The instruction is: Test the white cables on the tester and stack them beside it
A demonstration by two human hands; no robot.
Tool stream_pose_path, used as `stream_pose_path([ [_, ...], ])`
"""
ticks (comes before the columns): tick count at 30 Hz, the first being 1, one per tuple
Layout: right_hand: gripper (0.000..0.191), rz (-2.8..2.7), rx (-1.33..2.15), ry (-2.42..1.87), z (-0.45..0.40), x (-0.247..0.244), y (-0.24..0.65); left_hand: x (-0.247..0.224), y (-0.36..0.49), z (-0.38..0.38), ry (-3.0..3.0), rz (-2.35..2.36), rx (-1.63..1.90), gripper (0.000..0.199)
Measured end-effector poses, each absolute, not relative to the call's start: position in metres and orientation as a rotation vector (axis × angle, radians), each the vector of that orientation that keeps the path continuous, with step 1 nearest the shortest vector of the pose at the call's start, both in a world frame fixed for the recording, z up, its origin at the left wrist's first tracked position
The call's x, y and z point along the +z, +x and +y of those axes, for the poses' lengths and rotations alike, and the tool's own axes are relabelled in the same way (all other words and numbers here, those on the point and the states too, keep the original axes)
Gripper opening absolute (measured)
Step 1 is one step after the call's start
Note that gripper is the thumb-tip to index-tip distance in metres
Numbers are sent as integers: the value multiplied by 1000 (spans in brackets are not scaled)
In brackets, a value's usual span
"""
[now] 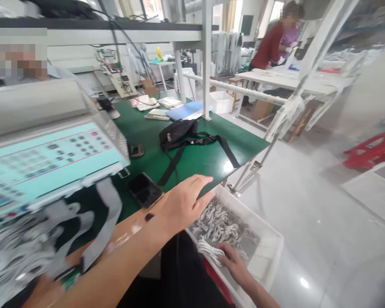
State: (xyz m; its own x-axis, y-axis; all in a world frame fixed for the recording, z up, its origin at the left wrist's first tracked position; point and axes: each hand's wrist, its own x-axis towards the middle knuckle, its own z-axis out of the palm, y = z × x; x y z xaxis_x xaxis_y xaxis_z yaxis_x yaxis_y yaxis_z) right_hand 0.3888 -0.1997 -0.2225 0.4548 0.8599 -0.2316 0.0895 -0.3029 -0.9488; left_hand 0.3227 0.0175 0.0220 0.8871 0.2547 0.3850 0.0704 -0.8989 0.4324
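My left hand [186,200] reaches over the front edge of the green table, fingers stretched out and apart, holding nothing I can see. It hovers beside a white plastic bin [276,248] filled with coiled light-grey cables [220,222]. Lower down, at the bin's near side, my right hand [233,262] is closed round one end of a white cable bundle [208,249], whose loops stick out to the left. Its fingertips are partly hidden. A dark-screened phone [145,189] lies on the table just left of my left hand.
A machine with a turquoise button panel [51,160] stands left, with grey cables [22,244] heaped before it. On the green table [224,128] lie a black waist bag [178,133] and a blue folder [188,110]. A person [268,47] works at a white table behind.
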Motion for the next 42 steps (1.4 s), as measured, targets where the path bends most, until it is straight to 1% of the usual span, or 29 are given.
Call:
stream_pose_path([
  [2, 18, -921, 1042, -1653, -207, -198, 364, 33, 252, -2, 2504, 275, 914, 26],
  [3, 19, -977, 1086, -1620, -208, -188, 352, 30, 215, -11, 2453, 350, 1064, 26],
  [5, 21, -1089, 1148, -1556, -204, -173, 328, 9, 149, -27, 2309, 616, 1276, 26],
  [6, 21, -1152, 1180, -1515, -200, -167, 316, -6, 120, -35, 2225, 772, 1229, 24],
  [7, 21, -1217, 1206, -1472, -194, -162, 305, -24, 96, -43, 2108, 961, 1048, 24],
  [8, 22, -1282, 1227, -1426, -186, -158, 293, -41, 76, -52, 1966, 1074, 849, 28],
  [10, 21, -1419, 1258, -1331, -169, -149, 271, -72, 46, -67, 1630, 1145, 534, 39],
  [11, 21, -1487, 1273, -1283, -159, -145, 261, -84, 35, -74, 1465, 1132, 462, 40],
  [13, 20, -1615, 1314, -1196, -140, -137, 240, -99, 16, -85, 1171, 1134, 464, 33],
  [16, 20, -1770, 1368, -1069, -116, -125, 210, -107, -7, -95, 857, 1233, 622, 28],
  [19, 18, -1865, 1388, -971, -100, -118, 185, -108, -21, -95, 726, 1232, 716, 25],
  [22, 15, -1864, 1357, -1023, -92, -116, 166, -110, -19, -89, 650, 1169, 809, 22],
  [25, 16, -1921, 1163, -1093, -86, -115, 158, -112, -6, -78, 582, 1136, 941, 21],
  [28, 19, -2074, 980, -1109, -78, -109, 161, -115, 10, -67, 592, 1121, 974, 23],
  [31, 17, -2096, 908, -1170, -69, -100, 167, -117, 23, -57, 688, 1143, 983, 27],
  [34, 11, -1896, 958, -1188, -60, -97, 168, -115, 30, -49, 904, 1209, 1006, 26],
  [38, 20, -1454, 1075, -1264, -44, -107, 162, -107, 31, -37, 1229, 1259, 1003, 26],
  [42, 23, -1163, 1163, -1266, -25, -123, 155, -109, 33, -23, 1235, 1293, 1038, 26],
])
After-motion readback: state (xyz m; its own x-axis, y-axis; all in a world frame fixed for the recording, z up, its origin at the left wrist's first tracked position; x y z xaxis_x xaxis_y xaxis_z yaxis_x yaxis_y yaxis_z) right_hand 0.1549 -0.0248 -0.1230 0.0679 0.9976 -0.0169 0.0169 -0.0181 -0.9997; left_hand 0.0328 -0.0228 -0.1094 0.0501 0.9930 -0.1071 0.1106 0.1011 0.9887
